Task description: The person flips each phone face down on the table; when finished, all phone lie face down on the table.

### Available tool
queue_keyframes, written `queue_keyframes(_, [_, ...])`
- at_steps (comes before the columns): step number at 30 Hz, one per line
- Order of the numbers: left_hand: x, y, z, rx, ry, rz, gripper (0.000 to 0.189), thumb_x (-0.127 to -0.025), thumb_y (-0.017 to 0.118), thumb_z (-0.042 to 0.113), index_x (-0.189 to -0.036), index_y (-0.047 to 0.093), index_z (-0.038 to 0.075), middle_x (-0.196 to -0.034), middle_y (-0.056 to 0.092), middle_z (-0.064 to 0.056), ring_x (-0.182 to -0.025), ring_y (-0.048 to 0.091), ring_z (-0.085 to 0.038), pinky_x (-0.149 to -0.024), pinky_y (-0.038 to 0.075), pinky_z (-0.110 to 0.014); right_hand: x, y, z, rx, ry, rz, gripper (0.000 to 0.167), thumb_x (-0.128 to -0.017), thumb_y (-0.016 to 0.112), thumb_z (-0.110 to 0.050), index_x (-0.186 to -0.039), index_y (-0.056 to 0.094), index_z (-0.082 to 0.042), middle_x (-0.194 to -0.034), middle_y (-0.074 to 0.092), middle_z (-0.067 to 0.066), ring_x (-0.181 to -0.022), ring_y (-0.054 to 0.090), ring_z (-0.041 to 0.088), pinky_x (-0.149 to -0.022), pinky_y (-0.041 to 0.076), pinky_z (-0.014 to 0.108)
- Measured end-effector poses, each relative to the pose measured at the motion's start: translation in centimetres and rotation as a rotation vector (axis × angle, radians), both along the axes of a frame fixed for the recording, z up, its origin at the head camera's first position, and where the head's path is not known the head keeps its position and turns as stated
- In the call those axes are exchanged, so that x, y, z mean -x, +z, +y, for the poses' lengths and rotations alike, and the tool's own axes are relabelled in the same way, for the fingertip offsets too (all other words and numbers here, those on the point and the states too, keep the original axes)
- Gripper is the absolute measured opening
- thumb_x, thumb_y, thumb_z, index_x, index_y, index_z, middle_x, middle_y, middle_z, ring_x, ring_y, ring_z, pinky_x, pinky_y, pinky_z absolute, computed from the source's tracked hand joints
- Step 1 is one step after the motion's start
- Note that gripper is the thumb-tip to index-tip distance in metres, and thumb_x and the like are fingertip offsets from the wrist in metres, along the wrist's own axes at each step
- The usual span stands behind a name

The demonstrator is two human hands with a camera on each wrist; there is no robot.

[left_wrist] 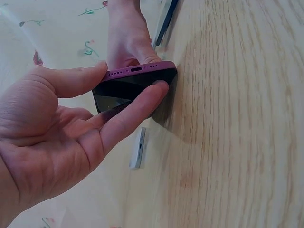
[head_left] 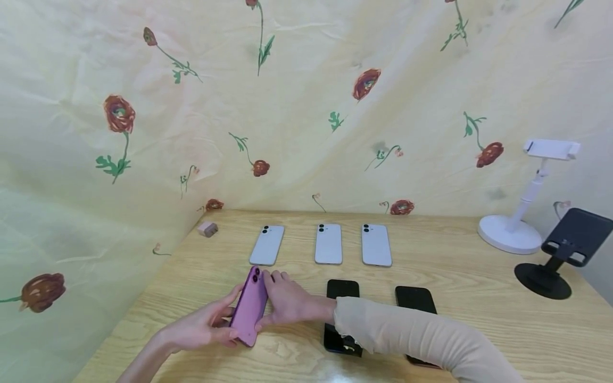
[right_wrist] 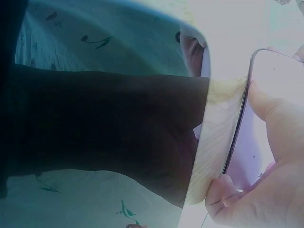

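A purple phone (head_left: 250, 311) is tilted up over the wooden table, its back and two camera lenses showing in the head view. My left hand (head_left: 201, 324) grips its lower left side. In the left wrist view the thumb (left_wrist: 80, 81) lies along the bottom edge with the charging port, and fingers reach under the dark screen (left_wrist: 128, 89). From the other side my right hand (head_left: 289, 300) holds the phone, thumb near the lower right corner and fingers by the upper edge. The right wrist view shows that thumb (right_wrist: 263, 102) against the phone's back.
Three white phones (head_left: 328, 244) lie face down in a row behind. Two dark phones, one nearer (head_left: 342, 288) and one farther right (head_left: 415, 299), lie partly hidden under my right sleeve. A small charger (head_left: 208, 229), a white stand (head_left: 511, 234) and a black stand (head_left: 543, 280) stand farther out.
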State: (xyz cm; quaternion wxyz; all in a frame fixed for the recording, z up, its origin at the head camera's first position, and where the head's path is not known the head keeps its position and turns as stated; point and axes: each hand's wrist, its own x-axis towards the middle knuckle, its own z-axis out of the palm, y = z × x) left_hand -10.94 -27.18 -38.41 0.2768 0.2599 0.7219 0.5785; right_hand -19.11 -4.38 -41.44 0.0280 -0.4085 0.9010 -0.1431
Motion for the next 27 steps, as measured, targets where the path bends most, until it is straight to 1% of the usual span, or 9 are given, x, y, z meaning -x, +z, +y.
queue_keyframes(5, [0.0, 0.0, -0.3, 0.004, 0.011, -0.008, 0.091, -0.101, 0.056, 0.003, -0.152, -0.019, -0.004, -0.135, 0.044, -0.041, -0.116, 0.056, -0.046, -0.087, 0.054, -0.045, 0.1, 0.0, -0.1, -0.012, 0.005, -0.001, 0.122, -0.070, 0.078, -0.069, -0.153, 0.030, 0.006, -0.132, 0.052, 0.019, -0.114, 0.051, 0.026, -0.089, 0.050, 0.032])
queue_keyframes(9, [0.1, -0.1, -0.7, 0.013, 0.019, -0.013, 0.091, -0.100, 0.058, 0.003, -0.151, -0.017, -0.007, -0.134, 0.047, -0.039, -0.117, 0.057, -0.043, -0.088, 0.054, -0.044, 0.2, 0.0, -0.2, -0.024, 0.011, -0.002, 0.119, -0.072, 0.077, -0.070, -0.152, 0.032, 0.006, -0.134, 0.051, 0.019, -0.116, 0.050, 0.027, -0.092, 0.049, 0.033])
queue_keyframes(14, [0.2, -0.3, -1.1, 0.026, 0.023, -0.012, 0.092, -0.100, 0.059, 0.004, -0.151, -0.016, -0.009, -0.134, 0.047, -0.040, -0.117, 0.058, -0.041, -0.088, 0.054, -0.043, 0.1, 0.1, -0.3, -0.040, 0.012, -0.008, 0.118, -0.073, 0.077, -0.070, -0.152, 0.033, 0.005, -0.136, 0.049, 0.018, -0.119, 0.049, 0.028, -0.094, 0.048, 0.034])
queue_keyframes(16, [0.2, -0.2, -1.2, 0.043, 0.039, -0.011, 0.092, -0.099, 0.060, 0.003, -0.151, -0.015, -0.010, -0.133, 0.048, -0.039, -0.115, 0.059, -0.039, -0.088, 0.054, -0.042, 0.1, 0.1, -0.3, -0.044, 0.009, -0.011, 0.117, -0.073, 0.077, -0.069, -0.152, 0.033, 0.005, -0.137, 0.049, 0.018, -0.119, 0.048, 0.027, -0.093, 0.049, 0.035])
queue_keyframes(18, [0.2, -0.2, -1.2, 0.055, 0.053, -0.016, 0.092, -0.098, 0.061, 0.002, -0.151, -0.014, -0.011, -0.131, 0.050, -0.038, -0.110, 0.062, -0.038, -0.086, 0.055, -0.042, 0.0, 0.1, -0.4, -0.050, 0.006, -0.011, 0.116, -0.073, 0.077, -0.069, -0.152, 0.034, 0.004, -0.137, 0.049, 0.017, -0.118, 0.048, 0.026, -0.093, 0.049, 0.034])
queue_keyframes(21, [0.2, -0.3, -1.4, 0.059, 0.058, -0.025, 0.091, -0.098, 0.059, -0.001, -0.150, -0.015, -0.011, -0.125, 0.056, -0.033, -0.098, 0.066, -0.036, -0.081, 0.056, -0.043, 0.0, 0.1, -0.4, -0.060, -0.001, -0.006, 0.114, -0.073, 0.077, -0.069, -0.151, 0.035, 0.004, -0.136, 0.049, 0.016, -0.118, 0.048, 0.025, -0.091, 0.049, 0.034])
queue_keyframes(24, [0.2, -0.3, -1.4, 0.060, 0.060, -0.031, 0.091, -0.098, 0.058, -0.003, -0.151, -0.015, -0.011, -0.120, 0.061, -0.027, -0.086, 0.068, -0.035, -0.076, 0.057, -0.046, -0.1, 0.2, -0.5, -0.074, -0.006, -0.002, 0.113, -0.073, 0.077, -0.069, -0.151, 0.037, 0.003, -0.136, 0.049, 0.015, -0.118, 0.047, 0.024, -0.091, 0.049, 0.034])
queue_keyframes(27, [0.1, -0.2, -1.3, 0.102, 0.087, -0.019, 0.093, -0.096, 0.061, -0.004, -0.152, -0.012, -0.011, -0.112, 0.063, -0.023, -0.079, 0.068, -0.032, -0.070, 0.058, -0.044, 0.0, 0.2, -0.6, -0.088, -0.005, -0.008, 0.112, -0.074, 0.076, -0.069, -0.151, 0.037, 0.002, -0.137, 0.049, 0.014, -0.118, 0.047, 0.024, -0.090, 0.049, 0.034])
